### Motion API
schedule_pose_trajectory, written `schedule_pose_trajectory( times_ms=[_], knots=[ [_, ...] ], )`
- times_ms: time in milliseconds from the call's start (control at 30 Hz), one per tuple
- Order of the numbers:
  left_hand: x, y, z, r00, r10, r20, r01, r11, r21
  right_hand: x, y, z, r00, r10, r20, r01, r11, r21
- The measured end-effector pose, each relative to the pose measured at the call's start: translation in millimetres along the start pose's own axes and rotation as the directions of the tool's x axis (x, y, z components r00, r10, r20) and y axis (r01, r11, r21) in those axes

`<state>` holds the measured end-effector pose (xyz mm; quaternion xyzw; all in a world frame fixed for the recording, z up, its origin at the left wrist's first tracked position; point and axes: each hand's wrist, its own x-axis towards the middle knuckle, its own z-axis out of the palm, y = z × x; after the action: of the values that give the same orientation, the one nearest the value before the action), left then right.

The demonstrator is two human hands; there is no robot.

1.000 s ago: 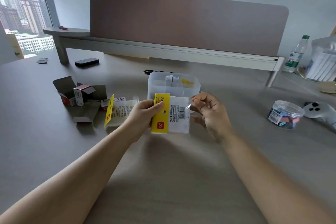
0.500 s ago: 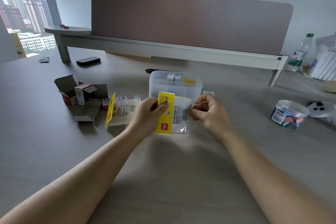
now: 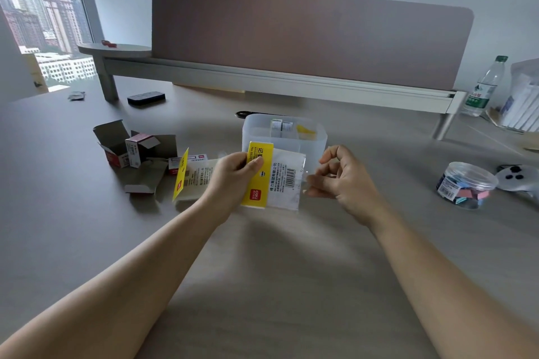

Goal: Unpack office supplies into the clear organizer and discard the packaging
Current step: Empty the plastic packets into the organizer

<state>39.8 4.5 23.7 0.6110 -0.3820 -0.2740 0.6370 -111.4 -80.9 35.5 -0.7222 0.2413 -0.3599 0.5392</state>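
Two hands are working one sticky-note packet (image 3: 272, 176) just in front of the clear organizer (image 3: 284, 137). The left hand (image 3: 233, 176) is pinching its yellow header; the right hand (image 3: 339, 175), half a second ago at the packet's 3 o'clock edge, is now apart, fingers curled, apparently peeling the film open

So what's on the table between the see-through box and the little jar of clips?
Nothing: in the head view only bare table lies between the organizer and the jar.
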Motion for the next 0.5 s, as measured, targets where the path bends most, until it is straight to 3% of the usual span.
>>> schedule_pose_trajectory(
  times_ms=[300, 500],
  knots=[
    [5.0, 3.9, -12.7, 0.996, -0.055, 0.077, 0.056, 0.998, -0.004, 0.8, -5.7, -6.2, 0.995, 0.053, 0.085, -0.049, 0.998, -0.044],
    [3.8, 1.6, -15.0, 0.994, -0.032, 0.1, 0.04, 0.996, -0.08, 3.6, 4.0, 0.4, 0.981, -0.149, -0.123, 0.099, 0.934, -0.342]
  ],
)
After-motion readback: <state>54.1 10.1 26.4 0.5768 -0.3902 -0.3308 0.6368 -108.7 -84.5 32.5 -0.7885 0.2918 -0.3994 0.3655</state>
